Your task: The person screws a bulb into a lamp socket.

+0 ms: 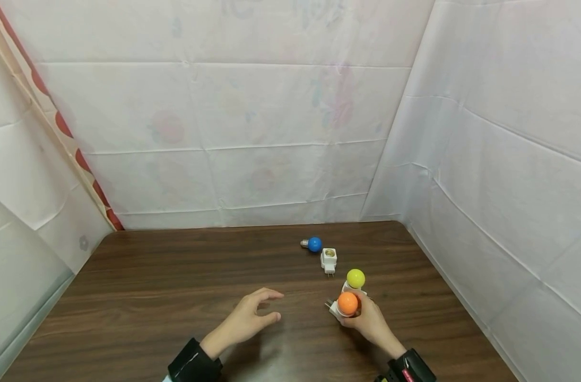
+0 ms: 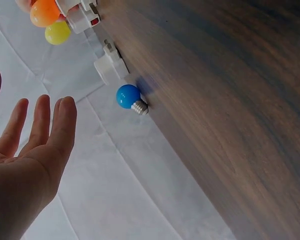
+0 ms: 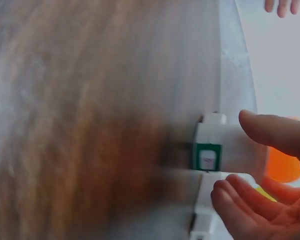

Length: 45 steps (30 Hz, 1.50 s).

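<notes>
My right hand [image 1: 373,324] holds a white plug-in lamp socket [image 1: 336,313] between thumb and fingers, with an orange light bulb [image 1: 348,303] seated in it. Its prongs point left. Right behind it, a yellow bulb [image 1: 355,278] sits in another white socket, which is partly hidden. In the right wrist view, the thumb lies along the held socket [image 3: 235,145], which bears a green label. My left hand [image 1: 244,318] hovers over the table at the left, fingers apart and holding nothing.
Farther back on the brown wooden table [image 1: 175,286] lie a loose blue bulb [image 1: 314,244] with a metal screw base and a white socket [image 1: 328,260] without a bulb. White cloth walls [image 1: 271,132] stand behind and at both sides.
</notes>
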### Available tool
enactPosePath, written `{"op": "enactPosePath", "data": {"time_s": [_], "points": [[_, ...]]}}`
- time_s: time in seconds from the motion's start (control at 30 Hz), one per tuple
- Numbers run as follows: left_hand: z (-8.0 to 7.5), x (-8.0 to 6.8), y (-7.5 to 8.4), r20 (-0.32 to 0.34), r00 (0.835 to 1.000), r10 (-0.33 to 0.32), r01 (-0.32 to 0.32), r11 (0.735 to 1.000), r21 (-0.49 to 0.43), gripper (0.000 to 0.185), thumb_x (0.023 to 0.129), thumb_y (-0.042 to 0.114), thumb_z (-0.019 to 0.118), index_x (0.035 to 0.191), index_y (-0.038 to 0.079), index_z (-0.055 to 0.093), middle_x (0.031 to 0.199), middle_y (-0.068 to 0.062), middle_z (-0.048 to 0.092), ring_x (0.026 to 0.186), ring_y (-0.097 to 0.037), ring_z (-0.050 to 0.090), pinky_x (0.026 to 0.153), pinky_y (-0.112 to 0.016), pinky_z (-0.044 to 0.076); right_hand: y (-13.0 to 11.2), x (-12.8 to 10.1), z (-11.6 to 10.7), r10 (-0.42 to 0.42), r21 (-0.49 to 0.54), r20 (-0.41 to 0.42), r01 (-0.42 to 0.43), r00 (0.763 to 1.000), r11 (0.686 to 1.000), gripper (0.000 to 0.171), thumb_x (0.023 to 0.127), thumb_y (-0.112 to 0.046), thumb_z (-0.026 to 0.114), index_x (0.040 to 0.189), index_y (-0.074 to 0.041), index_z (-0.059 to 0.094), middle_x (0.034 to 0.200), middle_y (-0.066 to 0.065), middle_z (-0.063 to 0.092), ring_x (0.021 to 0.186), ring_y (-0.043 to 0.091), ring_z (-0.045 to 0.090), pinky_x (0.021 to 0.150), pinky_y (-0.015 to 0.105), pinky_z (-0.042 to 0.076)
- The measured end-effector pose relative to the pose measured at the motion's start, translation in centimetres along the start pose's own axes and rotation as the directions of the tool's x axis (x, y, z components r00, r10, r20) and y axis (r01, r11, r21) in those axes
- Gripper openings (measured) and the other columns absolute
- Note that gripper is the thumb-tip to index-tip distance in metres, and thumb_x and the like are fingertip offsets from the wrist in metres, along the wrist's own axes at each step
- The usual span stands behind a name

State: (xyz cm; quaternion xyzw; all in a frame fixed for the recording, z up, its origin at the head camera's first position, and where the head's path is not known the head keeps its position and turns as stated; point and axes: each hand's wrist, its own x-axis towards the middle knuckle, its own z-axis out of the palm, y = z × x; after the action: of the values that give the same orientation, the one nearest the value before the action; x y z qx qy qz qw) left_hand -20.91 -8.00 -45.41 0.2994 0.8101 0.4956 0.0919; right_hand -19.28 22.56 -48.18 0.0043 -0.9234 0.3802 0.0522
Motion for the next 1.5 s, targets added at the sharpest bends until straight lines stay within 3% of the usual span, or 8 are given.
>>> {"op": "enactPosePath", "data": {"time_s": [0.1,0.33,0.5,0.63,0.8,1.0,1.37,1.5], "points": [[0.0,-0.2,-0.1,0.003,1.0,-0.003,0.003,1.0,0.008,0.04,0.088,0.026,0.061,0.123,0.008,0.054,0.125,-0.012,0.054,0.114,-0.037,0.05,0.094,-0.046,0.043,-0.3,-0.6,-0.8,0.01,-0.02,0.008,-0.01,1.0,1.0,0.072,0.057,-0.007,0.085,0.121,-0.004,0.053,0.114,0.013,0.061,0.105,0.03,0.056,0.088,0.05,0.043],[-0.3,-1.1,-0.3,-0.004,1.0,0.015,-0.015,0.999,0.028,0.039,0.088,0.025,0.06,0.122,0.006,0.054,0.124,-0.011,0.054,0.113,-0.037,0.051,0.092,-0.047,0.044,-2.8,-2.2,-5.1,-0.029,-0.239,0.033,0.036,0.999,0.97,0.079,0.061,-0.02,0.083,0.129,0.001,0.046,0.128,0.02,0.05,0.116,0.039,0.048,0.094,0.056,0.039],[-0.8,-1.7,-0.4,-0.012,1.0,0.005,-0.004,0.999,0.04,0.038,0.089,0.025,0.06,0.122,0.007,0.054,0.124,-0.01,0.054,0.113,-0.033,0.052,0.092,-0.046,0.045,-5.7,0.8,-8.7,-0.087,-0.266,0.053,0.098,0.995,0.959,0.075,0.07,-0.026,0.078,0.131,0.002,0.044,0.132,0.024,0.045,0.118,0.042,0.045,0.095,0.057,0.038],[-1.1,-2.2,-0.6,-0.017,1.0,-0.008,0.008,0.999,0.031,0.037,0.089,0.024,0.06,0.122,0.008,0.054,0.124,-0.01,0.055,0.113,-0.031,0.052,0.092,-0.045,0.045,-7.6,5.3,-10.0,-0.074,-0.222,0.13,0.101,0.989,0.97,0.071,0.078,-0.03,0.072,0.133,0.003,0.041,0.133,0.025,0.044,0.119,0.042,0.044,0.095,0.054,0.039],[-1.3,-3.0,-1.1,-0.047,0.999,-0.007,0.009,0.999,0.036,0.038,0.089,0.023,0.06,0.122,0.005,0.053,0.123,-0.011,0.055,0.112,-0.033,0.052,0.09,-0.047,0.045,-9.5,11.2,-8.7,-0.013,-0.179,0.232,0.056,0.973,0.982,0.069,0.081,-0.033,0.068,0.133,0.004,0.04,0.132,0.024,0.046,0.12,0.039,0.045,0.096,0.048,0.041],[-1.3,-3.5,-1.5,-0.08,0.997,0.004,0.0,0.999,0.053,0.039,0.089,0.025,0.058,0.122,0.004,0.053,0.122,-0.012,0.055,0.111,-0.034,0.052,0.089,-0.046,0.046,-8.9,15.8,-4.7,0.034,-0.337,0.287,0.068,0.957,0.939,0.065,0.075,-0.029,0.073,0.126,0.003,0.049,0.122,0.019,0.056,0.108,0.033,0.055,0.086,0.043,0.047],[-0.3,-3.8,-1.5,-0.085,0.996,-0.005,0.011,0.998,0.065,0.036,0.089,0.024,0.058,0.12,0.006,0.055,0.119,-0.013,0.057,0.109,-0.03,0.054,0.089,-0.045,0.046,-4.4,17.4,-2.5,0.065,-0.564,0.411,0.198,0.909,0.802,0.058,0.07,-0.009,0.077,0.121,0.0,0.053,0.115,0.016,0.059,0.099,0.028,0.057,0.083,0.042,0.048],[-0.2,-3.8,-1.3,-0.08,0.997,-0.013,0.017,0.998,0.055,0.036,0.089,0.025,0.058,0.12,0.005,0.055,0.119,-0.013,0.057,0.108,-0.031,0.054,0.088,-0.045,0.046,-3.9,17.5,-2.3,0.067,-0.581,0.421,0.212,0.905,0.786,0.057,0.069,-0.007,0.076,0.121,-0.001,0.054,0.115,0.015,0.059,0.099,0.028,0.056,0.083,0.042,0.048]]}}
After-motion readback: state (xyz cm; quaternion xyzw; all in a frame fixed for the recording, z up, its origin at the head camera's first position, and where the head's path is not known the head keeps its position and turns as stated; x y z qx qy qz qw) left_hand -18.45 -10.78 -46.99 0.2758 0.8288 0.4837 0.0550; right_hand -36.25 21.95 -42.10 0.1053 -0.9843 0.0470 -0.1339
